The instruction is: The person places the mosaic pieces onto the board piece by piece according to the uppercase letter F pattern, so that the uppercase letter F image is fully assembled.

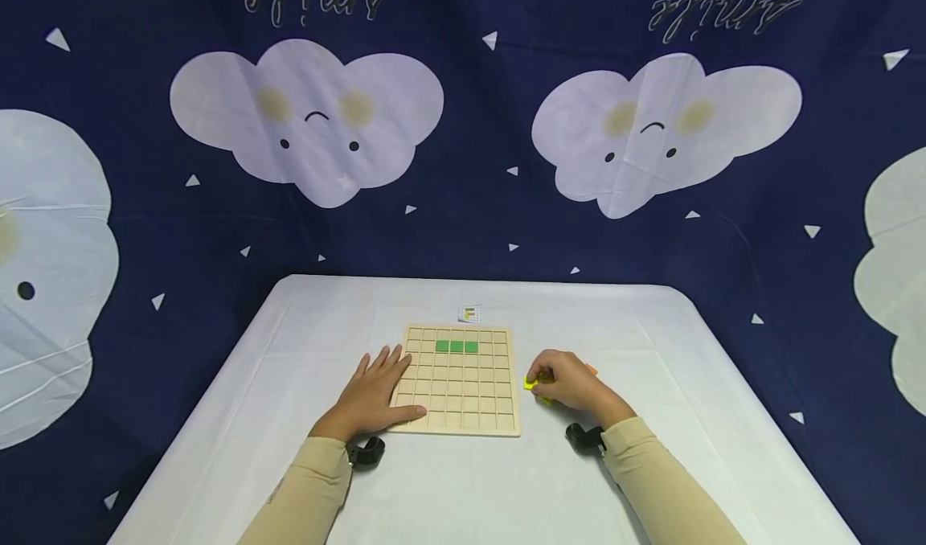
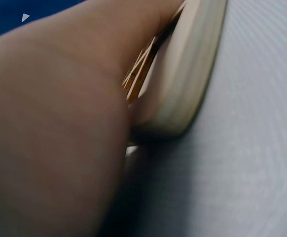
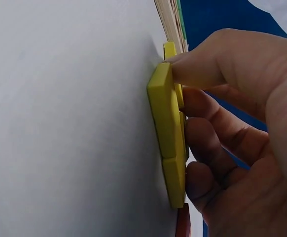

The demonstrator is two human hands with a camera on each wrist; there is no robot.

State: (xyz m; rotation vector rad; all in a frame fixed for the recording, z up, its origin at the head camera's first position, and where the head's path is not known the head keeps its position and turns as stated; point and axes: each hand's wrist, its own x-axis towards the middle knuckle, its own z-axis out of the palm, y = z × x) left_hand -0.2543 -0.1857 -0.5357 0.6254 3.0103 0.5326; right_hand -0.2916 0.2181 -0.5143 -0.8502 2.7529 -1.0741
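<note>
A square wooden grid board (image 1: 463, 384) lies on the table, with three green tiles (image 1: 456, 346) side by side in one of its upper rows. My left hand (image 1: 372, 392) rests with spread fingers on the board's left edge, thumb across the lower left corner. Right of the board, my right hand (image 1: 567, 380) pinches a yellow tile (image 1: 530, 384) between thumb and fingers. In the right wrist view, the thumb tip is at the top of the yellow pieces (image 3: 164, 113), with the other fingers curled behind them. Another yellow piece (image 1: 544, 400) shows under the hand.
A small printed card (image 1: 469, 313) lies just beyond the board. An orange piece (image 1: 592, 369) peeks out behind the right hand, and a red piece (image 3: 183, 222) shows below the yellow ones. White cloth (image 1: 463, 489) covers the table; a dark blue cloud-patterned curtain (image 1: 463, 127) hangs behind.
</note>
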